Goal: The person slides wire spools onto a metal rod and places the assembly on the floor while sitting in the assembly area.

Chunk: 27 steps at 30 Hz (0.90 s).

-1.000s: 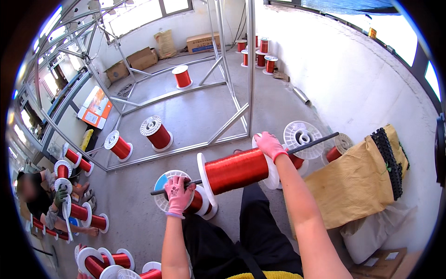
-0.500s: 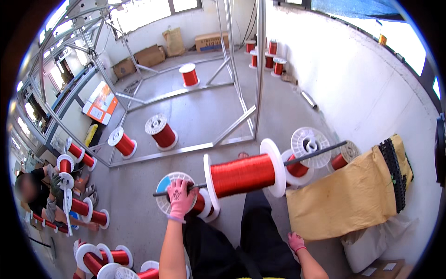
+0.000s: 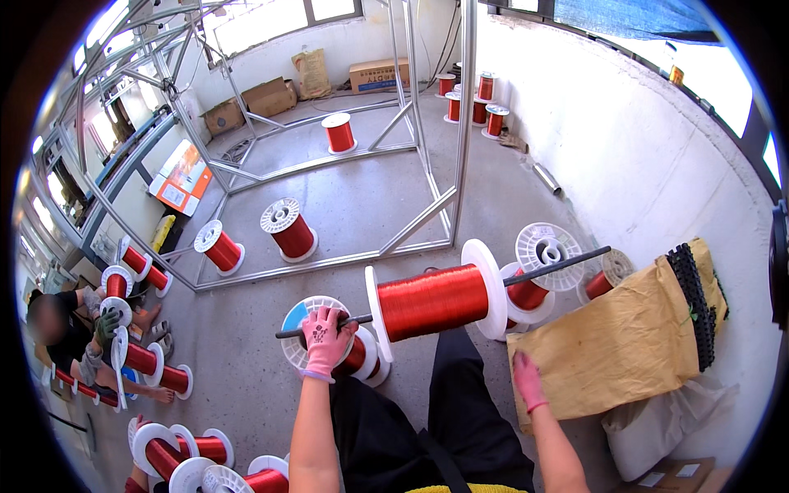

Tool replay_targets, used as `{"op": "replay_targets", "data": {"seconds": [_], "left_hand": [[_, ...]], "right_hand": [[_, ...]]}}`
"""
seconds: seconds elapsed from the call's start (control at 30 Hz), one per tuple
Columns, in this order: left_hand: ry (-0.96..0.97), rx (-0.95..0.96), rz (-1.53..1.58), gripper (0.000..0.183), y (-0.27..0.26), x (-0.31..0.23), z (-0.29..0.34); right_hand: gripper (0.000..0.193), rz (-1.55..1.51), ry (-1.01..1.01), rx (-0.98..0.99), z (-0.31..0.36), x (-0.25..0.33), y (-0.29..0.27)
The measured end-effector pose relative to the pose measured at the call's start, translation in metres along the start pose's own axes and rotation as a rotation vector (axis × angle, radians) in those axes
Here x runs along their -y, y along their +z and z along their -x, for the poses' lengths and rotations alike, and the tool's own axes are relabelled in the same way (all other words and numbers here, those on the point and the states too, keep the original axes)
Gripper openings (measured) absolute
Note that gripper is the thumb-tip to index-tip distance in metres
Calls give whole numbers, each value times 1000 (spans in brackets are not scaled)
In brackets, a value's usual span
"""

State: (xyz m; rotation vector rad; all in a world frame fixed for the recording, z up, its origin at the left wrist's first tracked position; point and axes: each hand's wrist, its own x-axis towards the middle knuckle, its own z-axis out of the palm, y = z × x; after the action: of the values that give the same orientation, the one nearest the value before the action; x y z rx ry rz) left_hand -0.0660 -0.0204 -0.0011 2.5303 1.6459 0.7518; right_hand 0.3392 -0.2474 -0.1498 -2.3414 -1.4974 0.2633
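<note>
A large spool of red wire point(image 3: 434, 304) with white flanges lies sideways in front of my legs, a dark rod point(image 3: 559, 267) running through its core. My left hand point(image 3: 325, 341), in a pink glove, is closed around the rod's left end. Below that hand stands a white-flanged spool point(image 3: 352, 358), partly hidden by it. The rod's right part passes over upright spools, one with a white slotted flange point(image 3: 548, 253). My right hand point(image 3: 528, 382), also gloved in pink, holds nothing, its fingers stretched out by the left edge of a tan sack point(image 3: 608, 357).
A metal frame point(image 3: 329, 261) stands ahead, with red wire spools point(image 3: 289, 230) inside it. At the left a person point(image 3: 70, 337) sits among more spools point(image 3: 174, 380). More spools point(image 3: 209, 448) lie at the lower left. A white wall point(image 3: 649, 164) bounds the right side.
My right hand has moved up and forward, closer to the sack. My left hand, still on the rod, and the large spool have shifted slightly to the right in the view.
</note>
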Motion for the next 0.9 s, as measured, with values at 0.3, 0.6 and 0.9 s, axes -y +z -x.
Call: {"op": "replay_targets", "data": {"seconds": [0.3,0.6,0.9], "left_hand": [[-2,-3,34,29,-2,-2,-1],[-14,-25,-10,29,-1,1,3],[-27,5,11,30,-4,2,12]], "right_hand": [[54,-400,2,-180,-206,197,-184],[57,-199,21,277,-219,207,-152],[30,-191,-117,32,-28,101,-56]]}}
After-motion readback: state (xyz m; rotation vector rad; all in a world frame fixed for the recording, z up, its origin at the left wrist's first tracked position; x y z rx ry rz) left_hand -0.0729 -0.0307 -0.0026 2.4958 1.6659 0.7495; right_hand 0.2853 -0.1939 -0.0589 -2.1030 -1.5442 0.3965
